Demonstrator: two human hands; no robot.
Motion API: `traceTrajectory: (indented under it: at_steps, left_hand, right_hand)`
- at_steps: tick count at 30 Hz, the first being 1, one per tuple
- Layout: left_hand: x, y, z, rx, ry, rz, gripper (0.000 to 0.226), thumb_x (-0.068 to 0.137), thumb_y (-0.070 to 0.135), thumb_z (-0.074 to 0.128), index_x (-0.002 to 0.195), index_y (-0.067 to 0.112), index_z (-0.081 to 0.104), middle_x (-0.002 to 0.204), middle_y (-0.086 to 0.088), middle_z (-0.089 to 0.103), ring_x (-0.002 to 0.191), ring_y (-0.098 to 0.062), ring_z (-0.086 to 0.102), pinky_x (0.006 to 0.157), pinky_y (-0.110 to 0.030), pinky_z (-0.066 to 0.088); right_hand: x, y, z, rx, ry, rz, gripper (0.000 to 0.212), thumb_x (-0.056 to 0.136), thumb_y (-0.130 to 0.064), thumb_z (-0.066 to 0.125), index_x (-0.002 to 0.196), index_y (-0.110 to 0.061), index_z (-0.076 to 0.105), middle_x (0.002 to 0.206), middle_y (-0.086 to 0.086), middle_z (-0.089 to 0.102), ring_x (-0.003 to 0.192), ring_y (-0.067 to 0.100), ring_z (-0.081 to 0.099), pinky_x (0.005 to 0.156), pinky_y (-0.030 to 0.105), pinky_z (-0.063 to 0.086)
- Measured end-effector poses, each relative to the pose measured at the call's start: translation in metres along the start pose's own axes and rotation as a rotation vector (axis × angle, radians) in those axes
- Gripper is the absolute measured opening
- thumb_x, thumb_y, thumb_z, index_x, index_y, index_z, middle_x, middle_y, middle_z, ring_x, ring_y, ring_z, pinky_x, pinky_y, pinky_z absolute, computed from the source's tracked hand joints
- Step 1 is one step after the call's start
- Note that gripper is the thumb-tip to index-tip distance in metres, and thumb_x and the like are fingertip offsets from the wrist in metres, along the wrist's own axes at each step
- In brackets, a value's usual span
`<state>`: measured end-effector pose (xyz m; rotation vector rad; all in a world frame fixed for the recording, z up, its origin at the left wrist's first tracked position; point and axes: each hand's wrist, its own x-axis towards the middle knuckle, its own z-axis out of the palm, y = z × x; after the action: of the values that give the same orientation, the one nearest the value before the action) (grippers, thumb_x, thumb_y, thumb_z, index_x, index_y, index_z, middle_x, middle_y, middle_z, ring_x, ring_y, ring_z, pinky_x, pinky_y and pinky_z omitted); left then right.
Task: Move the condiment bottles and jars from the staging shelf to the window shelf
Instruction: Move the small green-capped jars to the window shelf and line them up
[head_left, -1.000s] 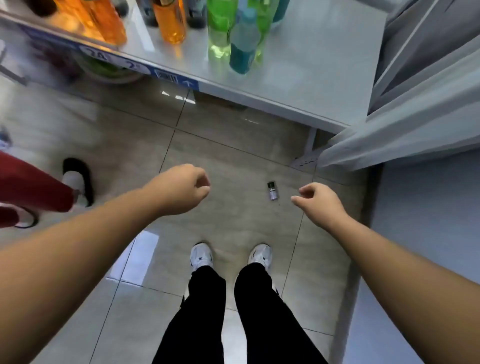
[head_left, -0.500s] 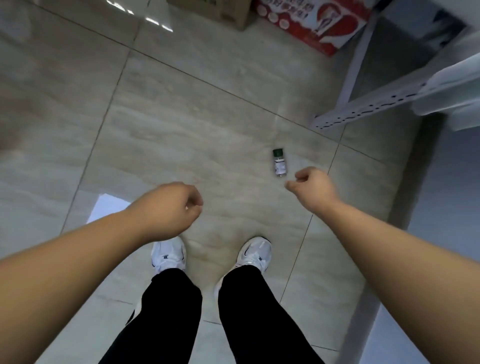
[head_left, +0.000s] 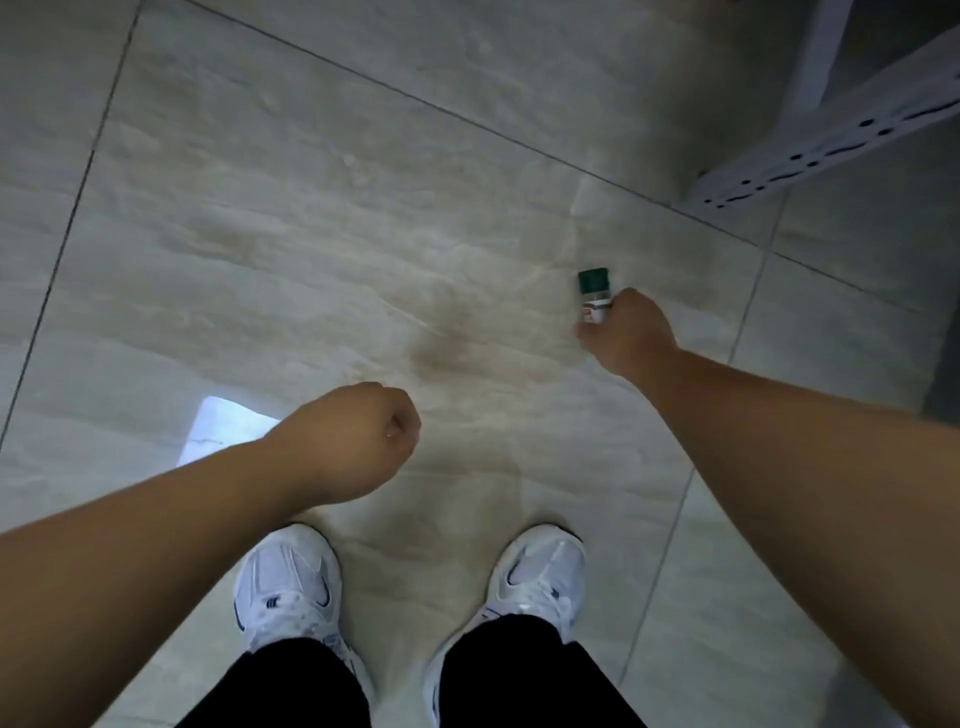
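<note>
Right hand at a small jar on the tiled floor (head_left: 311, 208).

Pale glossy tile spreads wide to the left of and beyond the jar, crossed by dark grout lines. A white perforated shelf frame (head_left: 831, 140) slants in at the upper right, well apart from the jar. 2 white sneakers (head_left: 291, 587) stand near the lower edge. The left hand (head_left: 353, 441) hangs curled in a fist, holding nothing. The right hand (head_left: 628, 332) reaches low, thumb and forefinger curled round the lower end of the green-capped jar (head_left: 594, 288), its cap pointing away.
</note>
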<state>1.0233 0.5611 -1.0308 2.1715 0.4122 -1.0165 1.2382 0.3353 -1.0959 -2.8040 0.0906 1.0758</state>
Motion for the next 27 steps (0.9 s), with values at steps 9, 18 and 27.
traceTrajectory:
  at_steps: [9,18,27]
  left_hand:
    - [-0.021,0.029,-0.003,-0.041,-0.048,0.001,0.019,0.101,0.029,0.051,0.103,0.022,0.068,0.098,0.003,0.07,0.087,-0.018,0.066,0.083,-0.04,0.056]
    - [-0.167,0.144,-0.108,-0.039,0.088,0.043,0.017,0.097,0.033,0.056,0.105,0.027,0.07,0.11,0.005,0.07,0.103,-0.02,0.065,0.084,-0.028,0.05]
    - [-0.373,0.256,-0.293,-0.054,0.343,0.232,0.011,0.096,0.04,0.061,0.096,0.031,0.068,0.091,0.014,0.061,0.089,-0.011,0.062,0.077,-0.029,0.048]
  right_hand:
    - [-0.036,-0.017,-0.007,0.139,0.023,-0.115,0.032,0.092,-0.03,0.071,0.111,-0.005,0.069,0.105,0.017,0.073,0.099,0.035,0.07,0.077,0.034,0.053]
    - [-0.239,-0.074,-0.184,0.454,0.055,-0.404,0.017,0.083,-0.023,0.08,0.087,-0.031,0.066,0.084,-0.006,0.072,0.078,0.013,0.071,0.077,0.039,0.06]
    - [-0.452,-0.142,-0.411,0.652,0.203,-0.601,0.026,0.082,-0.028,0.084,0.102,-0.029,0.067,0.091,-0.005,0.075,0.085,0.017,0.072,0.083,0.046,0.06]
